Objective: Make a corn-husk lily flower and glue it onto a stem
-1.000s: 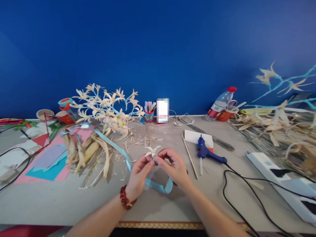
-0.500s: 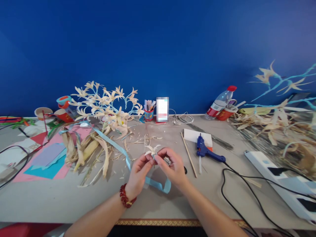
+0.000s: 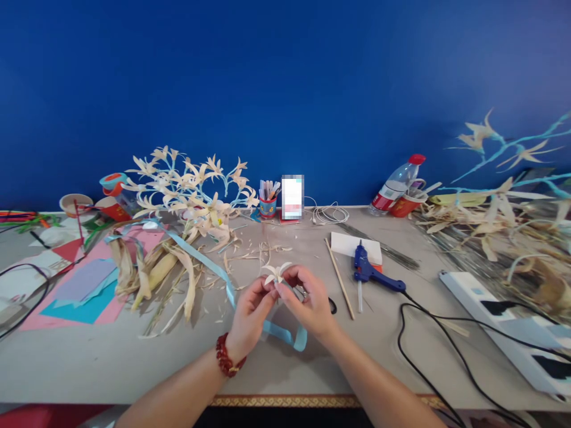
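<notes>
A small cream flower (image 3: 276, 273) with pointed petals, like dried corn husk, stands above the fingertips of both hands. My left hand (image 3: 252, 309) is closed, its thumb and fingers pinching the flower's base from the left. From the other side my right hand (image 3: 312, 303) pinches the same base, so the fingers hide the stem. A light-blue ribbon (image 3: 200, 258) runs in from the left, passes behind my left hand and forms a loop below the hands. Partly hidden behind my right hand is a tool with a black handle loop (image 3: 332, 305), perhaps scissors.
Right of my hands lie a wooden stick (image 3: 341, 279) and a blue glue gun (image 3: 368, 268) with its black cable. A white power strip (image 3: 491, 321) is farther right. To the left are dried husks (image 3: 160, 270), coloured paper (image 3: 80, 297) and a bunch of husk flowers (image 3: 196, 184).
The flower has turned slightly between my fingertips, its petals now facing more upright. Both hands stay in nearly the same place, and the view has shifted a little.
</notes>
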`<state>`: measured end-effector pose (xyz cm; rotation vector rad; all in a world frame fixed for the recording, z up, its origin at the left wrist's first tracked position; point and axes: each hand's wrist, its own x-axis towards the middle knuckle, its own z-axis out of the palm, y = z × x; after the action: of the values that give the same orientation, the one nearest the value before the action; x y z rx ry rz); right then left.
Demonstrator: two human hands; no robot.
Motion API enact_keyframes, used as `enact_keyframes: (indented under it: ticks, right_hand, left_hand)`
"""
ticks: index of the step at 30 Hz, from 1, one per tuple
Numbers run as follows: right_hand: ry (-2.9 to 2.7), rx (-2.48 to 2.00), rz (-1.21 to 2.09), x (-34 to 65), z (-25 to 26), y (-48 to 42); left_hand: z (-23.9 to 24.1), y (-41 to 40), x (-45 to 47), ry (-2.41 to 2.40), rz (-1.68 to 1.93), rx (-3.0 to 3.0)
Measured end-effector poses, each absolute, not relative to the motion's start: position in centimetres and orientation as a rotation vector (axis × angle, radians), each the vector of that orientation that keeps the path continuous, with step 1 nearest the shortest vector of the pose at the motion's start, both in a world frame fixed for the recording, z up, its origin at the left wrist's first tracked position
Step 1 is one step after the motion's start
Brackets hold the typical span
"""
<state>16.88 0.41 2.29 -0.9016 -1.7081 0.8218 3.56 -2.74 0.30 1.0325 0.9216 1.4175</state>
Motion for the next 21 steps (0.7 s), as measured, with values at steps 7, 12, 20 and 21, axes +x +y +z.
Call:
enact_keyframes:
  ticks: [7,12,20,21]
  right_hand:
    - [-1.697,-0.945,0.827,16.7,2.5,0.2]
    - [-1.711,-0.953,0.825,16.7,2.5,0.3]
    - [-1.683,-0.957,0.888,16.9,2.3,0.3]
    - [-1.666,-0.95,0.911,16.9,2.3,0.4]
  left_hand:
    - [0.6,-2.8,3.5,1.008,1.457,1.319]
    - [1.1,-2.9,3.6,1.049,1.474,1.352]
    - [1.3,-3.0,3.6,1.049,1.442,1.207]
    - [1.2,-2.9,3.5,1.034,1.432,1.17]
